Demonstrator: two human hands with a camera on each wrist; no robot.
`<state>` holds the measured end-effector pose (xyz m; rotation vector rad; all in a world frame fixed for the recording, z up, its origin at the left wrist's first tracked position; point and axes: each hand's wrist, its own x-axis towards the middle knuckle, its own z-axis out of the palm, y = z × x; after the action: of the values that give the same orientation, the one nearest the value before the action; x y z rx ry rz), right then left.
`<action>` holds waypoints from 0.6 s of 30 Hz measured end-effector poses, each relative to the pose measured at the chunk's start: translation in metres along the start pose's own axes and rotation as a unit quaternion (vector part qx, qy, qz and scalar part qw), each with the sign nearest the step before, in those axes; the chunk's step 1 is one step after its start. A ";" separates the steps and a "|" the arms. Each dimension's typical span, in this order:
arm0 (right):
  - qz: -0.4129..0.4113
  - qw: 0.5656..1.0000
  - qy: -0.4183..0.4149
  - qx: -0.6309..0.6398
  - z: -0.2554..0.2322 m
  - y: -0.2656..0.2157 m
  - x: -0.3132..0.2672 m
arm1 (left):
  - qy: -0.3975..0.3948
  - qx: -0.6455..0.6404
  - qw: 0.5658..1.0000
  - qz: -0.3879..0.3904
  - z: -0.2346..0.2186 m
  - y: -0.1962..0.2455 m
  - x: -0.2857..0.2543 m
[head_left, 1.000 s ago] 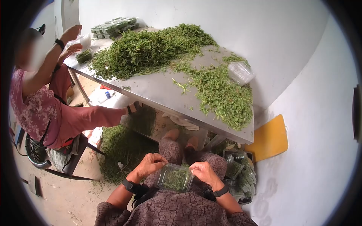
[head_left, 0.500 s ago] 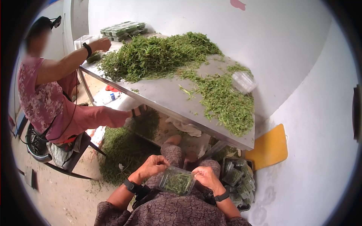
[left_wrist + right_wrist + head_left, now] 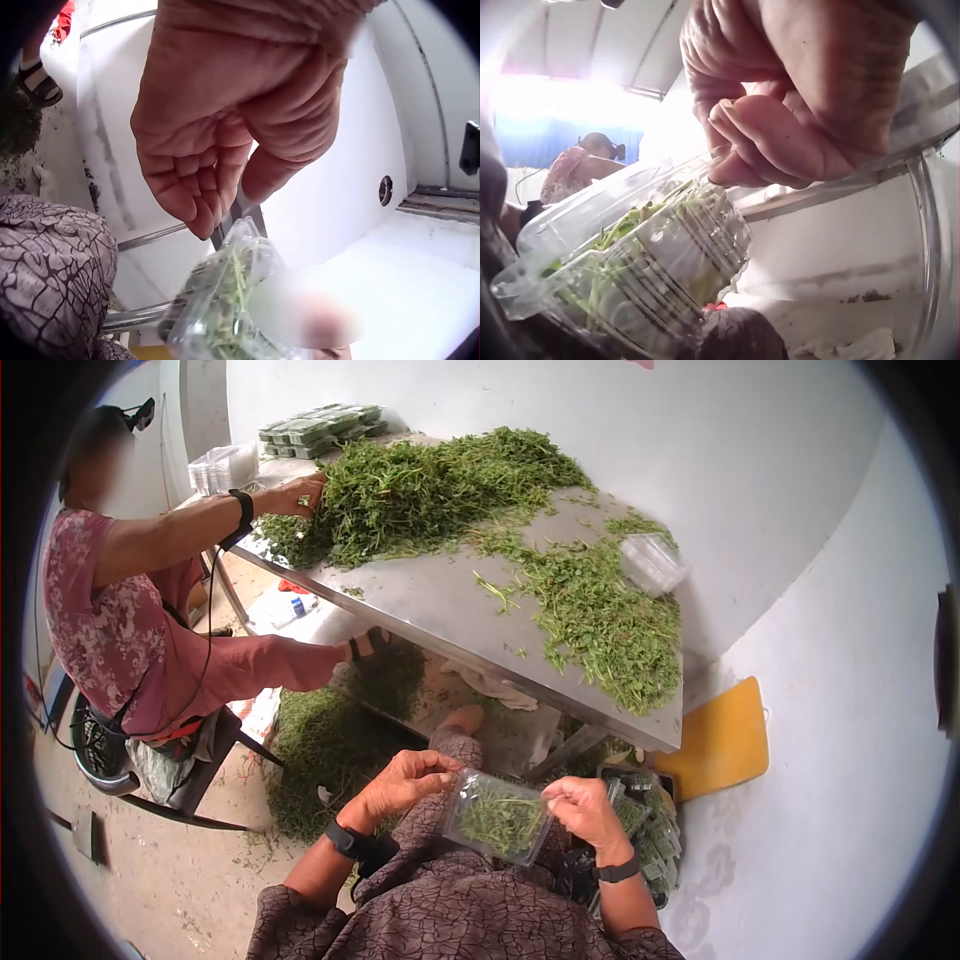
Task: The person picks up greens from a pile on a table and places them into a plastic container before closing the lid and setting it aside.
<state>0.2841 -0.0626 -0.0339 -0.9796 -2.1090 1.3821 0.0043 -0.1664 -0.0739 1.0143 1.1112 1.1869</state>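
A clear plastic clamshell box (image 3: 500,818) with leafy green stems inside is held above my lap, tilted. My left hand (image 3: 405,788) pinches its far left corner between thumb and fingers. At the right-hand edge, my right hand (image 3: 588,815) grips the rim with thumb and curled fingers. Seen from the right wrist, the box's ribbed side (image 3: 667,262) hangs below the fingertips, with greens showing through. In the left wrist view the box corner (image 3: 241,232) points up at the left fingertips.
A metal table (image 3: 420,585) ahead bears heaped greens (image 3: 430,490), stacked filled boxes (image 3: 320,432) and clear containers (image 3: 652,563). Another person (image 3: 110,610) sits at the left, one hand at the heap. A crate of filled boxes (image 3: 655,840) and a yellow board (image 3: 715,740) are at the right.
Both my hands have shifted right and slightly up with the box, still holding its corners. The other person's hand has reached right into the heap of greens.
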 end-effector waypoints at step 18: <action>-0.020 0.959 0.211 0.191 -0.137 -0.108 0.116 | -0.022 0.424 0.890 0.167 0.002 -0.056 0.066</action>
<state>0.2666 0.0810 0.1183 -0.9601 -1.4764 1.3485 0.0186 -0.1071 -0.1356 1.9545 1.5015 0.9135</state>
